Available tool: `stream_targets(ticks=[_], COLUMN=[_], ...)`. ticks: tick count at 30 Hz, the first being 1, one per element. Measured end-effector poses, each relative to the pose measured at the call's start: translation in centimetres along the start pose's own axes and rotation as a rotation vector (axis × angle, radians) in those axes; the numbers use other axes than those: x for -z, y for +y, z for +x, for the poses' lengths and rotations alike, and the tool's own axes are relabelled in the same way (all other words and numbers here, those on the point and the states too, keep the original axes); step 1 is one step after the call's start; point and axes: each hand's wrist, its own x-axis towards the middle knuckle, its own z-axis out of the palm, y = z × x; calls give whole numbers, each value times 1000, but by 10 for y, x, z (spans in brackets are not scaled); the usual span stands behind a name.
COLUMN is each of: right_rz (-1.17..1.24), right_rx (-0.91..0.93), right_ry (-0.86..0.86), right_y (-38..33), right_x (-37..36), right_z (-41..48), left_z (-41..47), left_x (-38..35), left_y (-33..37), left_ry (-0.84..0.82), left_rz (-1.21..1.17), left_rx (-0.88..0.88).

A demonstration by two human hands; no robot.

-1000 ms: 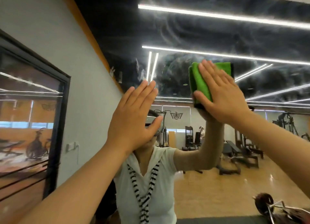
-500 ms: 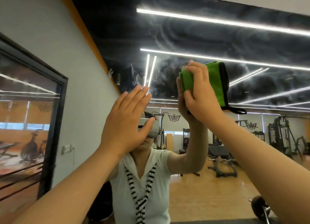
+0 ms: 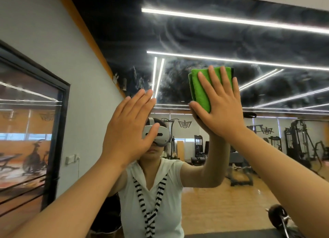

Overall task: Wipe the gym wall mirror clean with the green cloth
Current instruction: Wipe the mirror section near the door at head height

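The wall mirror (image 3: pixel 213 38) fills the view ahead and carries hazy white smears across its upper part. A folded green cloth (image 3: pixel 199 89) lies flat against the glass at centre right. My right hand (image 3: pixel 219 105) presses it there with straight, spread fingers, covering most of the cloth. My left hand (image 3: pixel 128 130) is flat on the glass to the cloth's left, fingers straight and together, holding nothing.
The mirror reflects a person in a white top, gym machines and a wooden floor. A grey wall (image 3: pixel 53 41) with a dark-framed window (image 3: pixel 32 130) and a wall switch (image 3: pixel 71 159) runs along the left. A barbell plate (image 3: pixel 277 218) sits low right.
Half a second ago my right hand bunched the cloth with curled fingers; now its fingers lie straight over the refolded cloth on the glass. My left hand stayed in place.
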Motion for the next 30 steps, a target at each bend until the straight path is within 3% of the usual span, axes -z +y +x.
stream_targets(ticks=[4,7,11,15,17,21,22,24,27,30], right_rz=[54,80,59,21,22,107,112,106,95,59], right_rx=[-112,-92,159,409,319,-113,-124,20,239,93], right_ry=[45,37,-2,-60,-38,23,31,23,-59,-68], right_y=[-24,-59,-93,-46,-22,-55,-73,-99,-78,-21], right_x=[-2,-5,-15,-8,-2,-4,-8,-16,-15,0], right_z=[26,53,37,0,8,41,41,26,-1,3], left_z=[-1,-1,-1,-3,-3,-3,-3,-2,-3,-3], left_x=[3,4,4,4,3,1,1,2,3,1], left_y=[0,0,1,-1,-1,-3,-3,-3,-3,-4], left_ry=[65,78,65,55,59,77,77,76,62,65], left_rz=[40,68,59,55,46,47,47,39,31,26], left_rx=[139,210,227,218,210,207,206,207,211,204])
